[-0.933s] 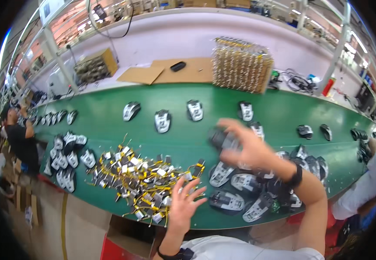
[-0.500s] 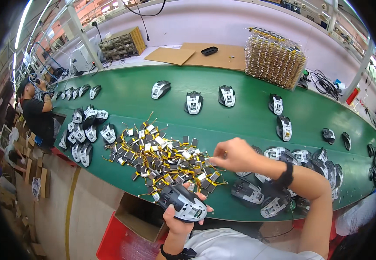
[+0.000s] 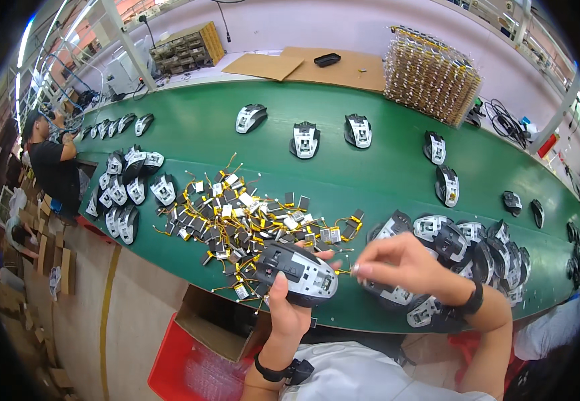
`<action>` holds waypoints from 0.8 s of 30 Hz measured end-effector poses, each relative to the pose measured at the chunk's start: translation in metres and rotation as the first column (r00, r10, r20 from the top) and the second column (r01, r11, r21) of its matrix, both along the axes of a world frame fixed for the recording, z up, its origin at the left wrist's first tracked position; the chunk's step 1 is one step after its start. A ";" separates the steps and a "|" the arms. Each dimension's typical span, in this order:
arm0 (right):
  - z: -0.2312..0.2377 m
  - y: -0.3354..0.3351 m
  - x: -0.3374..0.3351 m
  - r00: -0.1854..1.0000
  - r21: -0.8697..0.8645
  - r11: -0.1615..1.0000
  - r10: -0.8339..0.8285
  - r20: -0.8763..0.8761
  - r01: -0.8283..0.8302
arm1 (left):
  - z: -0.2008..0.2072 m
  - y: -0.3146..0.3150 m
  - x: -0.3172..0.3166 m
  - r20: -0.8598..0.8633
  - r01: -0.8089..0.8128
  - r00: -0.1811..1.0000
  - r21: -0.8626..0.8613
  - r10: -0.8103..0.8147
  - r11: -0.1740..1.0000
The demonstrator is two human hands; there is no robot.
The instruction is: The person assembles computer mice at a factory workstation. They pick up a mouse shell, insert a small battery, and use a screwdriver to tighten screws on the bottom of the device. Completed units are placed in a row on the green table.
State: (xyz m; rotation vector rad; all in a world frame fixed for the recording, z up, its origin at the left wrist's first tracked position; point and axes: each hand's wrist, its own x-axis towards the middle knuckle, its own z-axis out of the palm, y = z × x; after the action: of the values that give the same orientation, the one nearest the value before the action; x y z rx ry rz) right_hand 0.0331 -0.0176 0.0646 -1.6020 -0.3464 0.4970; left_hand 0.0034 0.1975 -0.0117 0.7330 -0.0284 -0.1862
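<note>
My left hand (image 3: 288,315) grips a half-assembled computer mouse (image 3: 313,277), black and silver-grey, with its thumb across one side and fingers round the far side. To the right of the mouse, the thumb and fingertips of my right hand (image 3: 400,269) are pinched at the small pale connector (image 3: 355,269) of a yellow battery lead. What the other end of that lead joins is hidden. Just beyond the mouse spreads a loose pile of small flat batteries (image 3: 226,220) with yellow tape and thin wires.
More mice (image 3: 497,254) crowd together beyond my right hand, and another cluster (image 3: 123,190) stands at left. Single mice (image 3: 305,142) are spread along the green bench (image 3: 189,113). A rack of batteries (image 3: 430,77) stands at the back. A person (image 3: 52,160) works at far left; a red bin (image 3: 169,361) sits below.
My right hand has come from above the battery pile to the mouse's right side, now with a battery lead in its fingertips. The mouse has shifted right and up, turning slightly.
</note>
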 end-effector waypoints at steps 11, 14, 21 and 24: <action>-0.020 -0.006 -0.050 0.929 0.021 0.942 -0.335 0.157 0.336 | 0.019 -0.037 0.006 -0.026 0.127 0.991 -0.057 -0.129 0.990; -0.027 -0.011 -0.055 0.928 0.142 0.921 -0.344 -0.143 0.363 | 0.024 -0.043 0.003 -0.050 0.113 0.992 -0.072 -0.116 0.991; -0.035 -0.016 -0.059 0.903 0.265 0.886 -0.292 -0.317 0.380 | 0.021 -0.044 0.001 -0.017 0.135 0.991 -0.029 -0.135 0.990; -0.034 -0.016 -0.061 0.912 0.223 0.897 -0.325 -0.250 0.381 | 0.022 -0.044 -0.001 -0.011 0.132 0.991 0.004 -0.132 0.991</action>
State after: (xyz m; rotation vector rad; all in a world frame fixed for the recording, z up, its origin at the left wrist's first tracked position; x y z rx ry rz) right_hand -0.0279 -0.0338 0.0306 -1.2969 0.0419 0.3139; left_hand 0.0029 0.1538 0.0100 0.7348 -0.0664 -0.3165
